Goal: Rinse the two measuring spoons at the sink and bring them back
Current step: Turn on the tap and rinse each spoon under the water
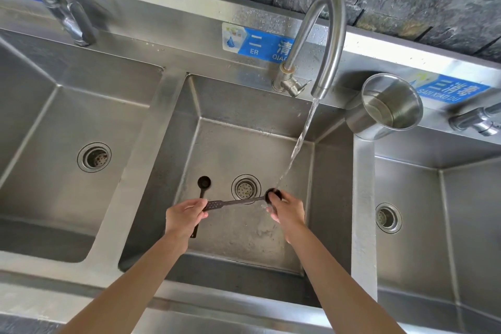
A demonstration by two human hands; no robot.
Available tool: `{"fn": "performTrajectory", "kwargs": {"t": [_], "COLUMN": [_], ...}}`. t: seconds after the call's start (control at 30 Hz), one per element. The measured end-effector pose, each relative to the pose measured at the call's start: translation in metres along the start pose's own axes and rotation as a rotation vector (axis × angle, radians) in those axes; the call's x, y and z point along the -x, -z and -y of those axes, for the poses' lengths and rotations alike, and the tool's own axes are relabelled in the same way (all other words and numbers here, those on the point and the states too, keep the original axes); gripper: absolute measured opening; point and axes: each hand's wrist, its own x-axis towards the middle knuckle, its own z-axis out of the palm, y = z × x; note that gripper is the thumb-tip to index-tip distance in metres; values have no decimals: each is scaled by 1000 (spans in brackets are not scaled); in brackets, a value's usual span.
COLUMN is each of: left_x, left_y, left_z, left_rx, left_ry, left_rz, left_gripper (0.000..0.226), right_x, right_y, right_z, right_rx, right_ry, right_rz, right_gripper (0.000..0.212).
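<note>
I hold one dark measuring spoon (235, 202) level over the middle sink basin (244, 144). My left hand (184, 215) pinches the end of its perforated handle. My right hand (288, 209) has its fingers on the round bowl, right where the stream from the curved tap (324, 40) lands. The second dark measuring spoon (203, 184) lies on the basin floor to the left of the drain (245, 189), bowl away from me; my left hand hides the middle of its handle.
A steel cup (390, 106) stands on the divider behind the right basin (433, 211). The left basin (67, 157) has its own tap (67, 13). Blue labels sit on the back ledge below a dark stone wall.
</note>
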Motion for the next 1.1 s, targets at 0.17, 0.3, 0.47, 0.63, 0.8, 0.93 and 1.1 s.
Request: {"fn": "performTrajectory", "kwargs": {"t": [0.17,0.3,0.47,0.63,0.8,0.93,1.1], "left_x": [-1,-1,2,1,-2,-1,3], "left_y": [2,6,-3,-28,-46,-56,-70], "left_z": [-2,-2,-6,-12,-13,-16,-17], "left_rx": [-19,61,259,418,465,460,429], "left_ry": [51,114,209,244,241,200,162], "left_rz": [-25,-41,42,142,239,283,276], "left_gripper": [7,6,20,27,31,34,35], "right_x": [0,1,6,11,12,14,13], "right_y": [-6,-9,-1,19,43,54,70], "right_z": [7,14,20,19,22,27,36], "right_rx": [88,88,-312,-713,-802,-790,-740], "right_ry": [-37,-88,-168,-158,-105,-65,8], "right_rz": [-93,-46,53,83,104,147,173], "right_gripper": [16,25,24,29,32,33,33]}}
